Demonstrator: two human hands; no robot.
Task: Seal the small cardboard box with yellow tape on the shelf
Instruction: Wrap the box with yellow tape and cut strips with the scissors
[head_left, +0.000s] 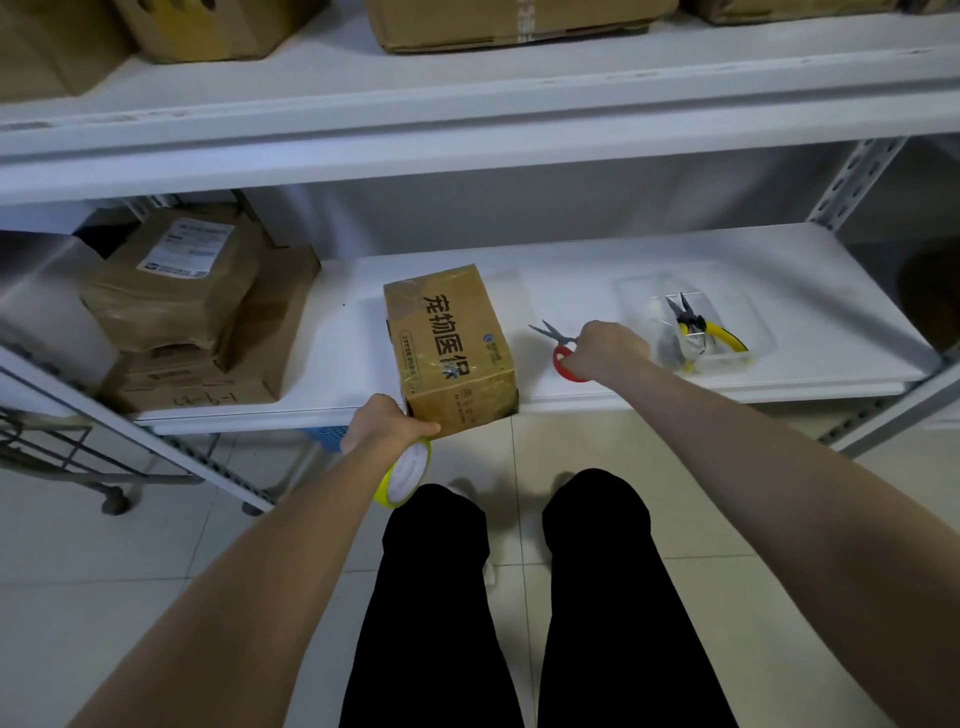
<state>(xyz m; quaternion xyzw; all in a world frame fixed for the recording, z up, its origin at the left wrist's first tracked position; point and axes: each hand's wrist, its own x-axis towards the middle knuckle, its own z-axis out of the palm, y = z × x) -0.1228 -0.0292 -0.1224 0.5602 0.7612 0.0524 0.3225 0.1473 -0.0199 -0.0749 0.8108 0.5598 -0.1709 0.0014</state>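
The left hand (387, 426) is curled round a roll of yellow tape (402, 475), holding it just off the front edge of the lower shelf (571, 291), with the thumb up against the near bottom corner of the small cardboard box (449, 343). Whether thumb and box actually touch, I cannot tell. The right hand (608, 351) is closed over the red handle of a pair of scissors (553, 332). Their blades are parted and point left towards the box, low over the shelf.

The box sits at the front of the white shelf, between the two hands, with large dark printed characters on its top. That top has a glossy sheen.

To the right of the scissors stands a clear plastic tub (758, 332) with yellow-handled pliers (696, 325) inside. At the left end of the shelf is a stack of brown parcels (176, 291), the top one bearing a white label. The upper shelf (467, 119) carries more cardboard boxes (509, 21). Below are pale floor tiles (156, 545), a wire trolley (62, 447) on castors at the left, and the person's legs in black trousers (436, 597).
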